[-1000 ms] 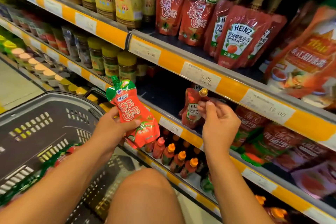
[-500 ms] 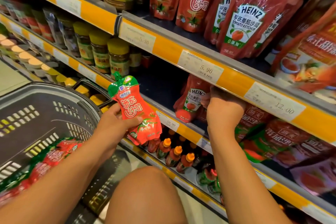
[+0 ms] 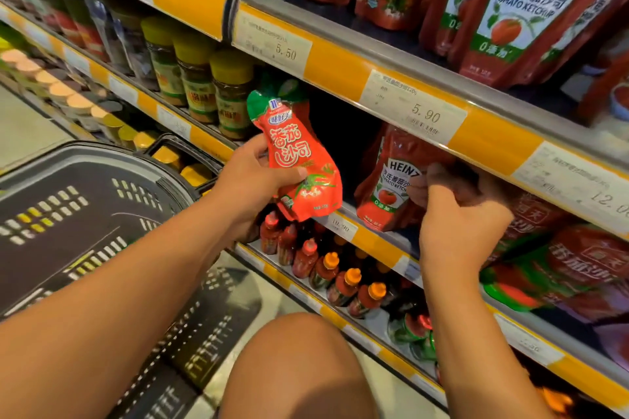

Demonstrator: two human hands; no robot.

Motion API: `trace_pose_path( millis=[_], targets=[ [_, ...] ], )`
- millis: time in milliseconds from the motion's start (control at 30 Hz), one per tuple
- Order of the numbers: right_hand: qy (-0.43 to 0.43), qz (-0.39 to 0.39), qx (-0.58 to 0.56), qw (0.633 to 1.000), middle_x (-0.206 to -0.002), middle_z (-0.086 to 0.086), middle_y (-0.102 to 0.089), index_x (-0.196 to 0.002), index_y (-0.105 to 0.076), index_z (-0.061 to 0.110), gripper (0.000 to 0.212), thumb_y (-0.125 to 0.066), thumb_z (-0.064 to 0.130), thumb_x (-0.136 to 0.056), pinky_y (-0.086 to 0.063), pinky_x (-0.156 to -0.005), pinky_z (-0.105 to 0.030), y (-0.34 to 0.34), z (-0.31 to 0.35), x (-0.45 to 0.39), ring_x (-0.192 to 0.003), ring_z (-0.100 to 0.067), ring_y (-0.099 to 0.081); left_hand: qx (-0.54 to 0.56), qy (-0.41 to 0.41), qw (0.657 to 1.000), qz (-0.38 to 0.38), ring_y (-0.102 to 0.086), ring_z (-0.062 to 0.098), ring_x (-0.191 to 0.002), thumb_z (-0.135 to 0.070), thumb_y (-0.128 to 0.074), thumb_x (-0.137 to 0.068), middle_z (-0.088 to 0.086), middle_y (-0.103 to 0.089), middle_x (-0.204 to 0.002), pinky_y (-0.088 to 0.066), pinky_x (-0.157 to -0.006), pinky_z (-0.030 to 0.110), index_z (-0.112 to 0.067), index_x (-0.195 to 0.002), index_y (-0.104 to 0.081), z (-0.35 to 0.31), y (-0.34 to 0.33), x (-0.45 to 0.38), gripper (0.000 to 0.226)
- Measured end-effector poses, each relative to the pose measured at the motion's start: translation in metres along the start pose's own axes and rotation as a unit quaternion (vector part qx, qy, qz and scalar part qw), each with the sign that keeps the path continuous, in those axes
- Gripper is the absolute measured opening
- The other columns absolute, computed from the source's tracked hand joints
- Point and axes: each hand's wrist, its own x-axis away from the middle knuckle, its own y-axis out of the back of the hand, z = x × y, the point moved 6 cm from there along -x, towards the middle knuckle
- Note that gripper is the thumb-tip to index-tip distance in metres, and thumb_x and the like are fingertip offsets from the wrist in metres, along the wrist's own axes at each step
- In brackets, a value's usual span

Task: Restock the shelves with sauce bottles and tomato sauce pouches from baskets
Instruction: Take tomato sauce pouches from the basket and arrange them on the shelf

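The right hand pinches the Heinz pouch onto the shelf, so next the red pouch gripped by the left hand goes beside it.

Cam inventory, 1 view: head-worn wide-angle, we look fwd and down, angled right onto shelf edge. Close range, within arm's reach of shelving. Basket lower left, knee bottom centre. No 2nd view, so no overlap.
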Motion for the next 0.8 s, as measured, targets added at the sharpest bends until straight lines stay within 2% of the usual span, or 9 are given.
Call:
trace_pose_path(
  millis=[67, 100, 167, 300, 400, 500, 633, 800],
  targets=[
    [0.01, -0.015, -0.016, 1.0, -0.087, -0.019, -0.073, -0.119, -0.056, 0.007, 0.028, -0.063, -0.004, -0.094, -0.063, -0.076, -0.044, 0.007, -0.011, 0.009, -0.077, -0.036, -0.073, -0.022, -0.017, 1.0, 0.006, -0.074, 0.025, -0.107, 0.006, -0.078, -0.084, 0.008, -0.077, -0.114, -0.06, -0.094, 0.045, -0.014, -0.13, -0.063, -0.007, -0.003, -0.012, 0.053],
    [0.01, -0.022, -0.017, 1.0, -0.092, -0.02, -0.071, -0.12, -0.052, 0.01, 0.029, -0.063, -0.004, -0.096, -0.062, -0.077, -0.042, 0.01, -0.018, 0.015, -0.079, -0.036, -0.073, -0.036, -0.026, 0.999, 0.009, -0.074, 0.024, -0.107, 0.007, -0.079, -0.084, 0.007, -0.077, -0.114, -0.06, -0.095, 0.045, -0.014, -0.131, -0.063, -0.011, -0.005, -0.018, 0.054],
    [0.017, -0.003, 0.037, 0.999, -0.093, -0.016, -0.066, -0.106, -0.053, 0.017, 0.022, -0.063, -0.001, -0.098, -0.059, -0.078, -0.037, 0.014, -0.031, 0.032, -0.083, -0.03, -0.071, -0.066, -0.041, 0.997, 0.008, -0.075, 0.021, -0.104, 0.006, -0.08, -0.082, 0.005, -0.078, -0.112, -0.06, -0.096, 0.043, -0.014, -0.127, -0.063, -0.015, -0.006, -0.031, 0.051],
    [0.07, 0.124, 0.194, 0.971, -0.092, 0.007, -0.066, -0.094, -0.065, 0.02, 0.02, -0.065, 0.001, -0.097, -0.049, -0.077, -0.028, 0.005, -0.052, 0.054, -0.091, -0.017, -0.064, -0.136, -0.073, 0.988, -0.003, -0.073, 0.011, -0.094, -0.002, -0.085, -0.081, -0.004, -0.075, -0.105, -0.06, -0.089, 0.032, -0.013, -0.121, -0.061, -0.025, -0.013, -0.054, 0.048],
    [0.099, 0.198, 0.229, 0.948, -0.098, 0.007, -0.065, -0.098, -0.068, 0.018, 0.023, -0.063, -0.004, -0.094, -0.049, -0.08, -0.021, -0.006, -0.06, 0.055, -0.097, -0.015, -0.063, -0.149, -0.088, 0.985, 0.008, -0.07, 0.012, -0.11, -0.005, -0.088, -0.078, -0.004, -0.074, -0.12, -0.057, -0.101, 0.036, -0.014, -0.134, -0.061, -0.025, -0.022, -0.067, 0.062],
    [0.128, 0.222, 0.274, 0.927, -0.108, 0.005, -0.067, -0.108, -0.071, 0.014, 0.025, -0.063, -0.004, -0.093, -0.051, -0.086, -0.025, -0.01, -0.068, 0.052, -0.106, -0.013, -0.063, -0.134, -0.099, 0.986, 0.017, -0.068, 0.014, -0.115, -0.002, -0.086, -0.08, -0.002, -0.072, -0.123, -0.055, -0.104, 0.039, -0.014, -0.134, -0.062, -0.017, -0.027, -0.076, 0.06],
    [0.179, 0.271, 0.357, 0.876, -0.134, 0.008, -0.062, -0.129, -0.067, 0.017, 0.039, -0.063, 0.003, -0.093, -0.044, -0.106, -0.029, -0.012, -0.084, 0.06, -0.129, -0.011, -0.05, -0.153, -0.114, 0.98, 0.05, -0.065, 0.018, -0.12, 0.002, -0.081, -0.084, 0.004, -0.07, -0.128, -0.053, -0.107, 0.041, -0.01, -0.136, -0.061, -0.01, -0.037, -0.082, 0.057],
    [0.176, 0.272, 0.344, 0.881, -0.139, 0.008, -0.06, -0.135, -0.066, 0.016, 0.043, -0.058, 0.012, -0.092, -0.048, -0.103, -0.036, -0.009, -0.087, 0.061, -0.132, -0.01, -0.048, -0.225, -0.137, 0.961, 0.084, -0.064, 0.018, -0.123, -0.009, -0.086, -0.079, 0.001, -0.067, -0.133, -0.053, -0.107, 0.045, -0.016, -0.143, -0.055, 0.0, -0.045, -0.091, 0.071]
  ],
)
